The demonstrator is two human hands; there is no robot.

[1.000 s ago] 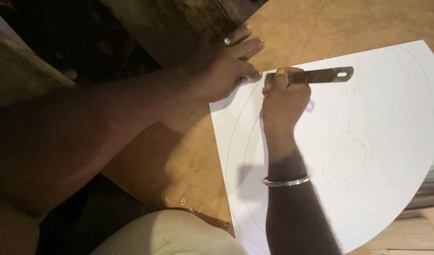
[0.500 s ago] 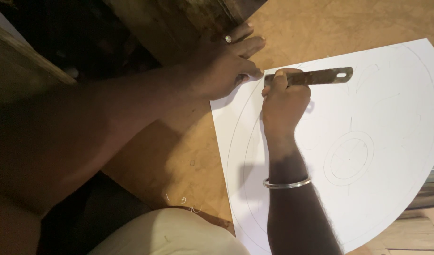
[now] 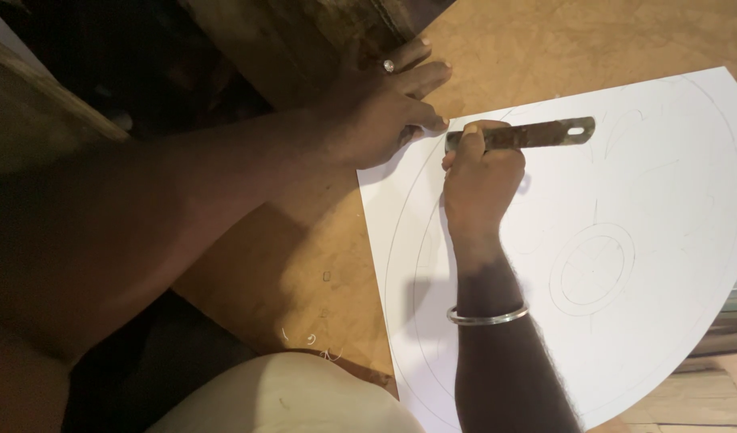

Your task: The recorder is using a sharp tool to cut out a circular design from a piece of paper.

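Head view looks down on a brown wooden board (image 3: 304, 240) that serves as the work surface, running from the lower middle up to the top right, with dark timber beyond its upper left edge. On it lies a large white paper sheet (image 3: 649, 281), straight along its left edge and rounded on the right, filling most of the right half. Faint pencil lines mark the sheet: long arcs follow the curved edge, and a small double circle (image 3: 593, 269) with spokes sits near the middle. A pale cloth-covered knee (image 3: 288, 397) shows at the bottom edge.

Both forearms reach in from the lower left and bottom. The left hand (image 3: 380, 116) lies flat with fingers spread, palm down on the board at the sheet's upper left corner, its fingertips touching the paper's edge; it grasps nothing. A ring (image 3: 387, 66) shows on one finger.

The right hand (image 3: 479, 172) is clenched around one end of a flat, rusty metal strip (image 3: 529, 135), which lies across the upper part of the sheet and points right, with a slot near its far end. Whether the strip's gripped end touches the paper cannot be told. A thin metal bangle (image 3: 487, 317) circles the right wrist.
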